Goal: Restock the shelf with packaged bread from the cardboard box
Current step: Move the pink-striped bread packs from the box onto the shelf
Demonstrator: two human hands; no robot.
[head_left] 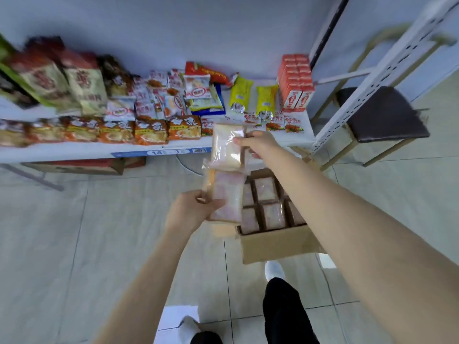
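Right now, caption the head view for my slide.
Left hand holds one bread packet, right hand a second packet, between shelf and cardboard box.

Brown cardboard box [273, 242] (pale pink-white bread [227, 202])

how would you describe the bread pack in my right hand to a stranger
Start at the white shelf of snacks and find the blue price strip on its front edge. Just right of that strip, the right hand holds a clear-wrapped bread pack. It is the upper, paler one of two held packs; the left hand grips the pinker pack below.
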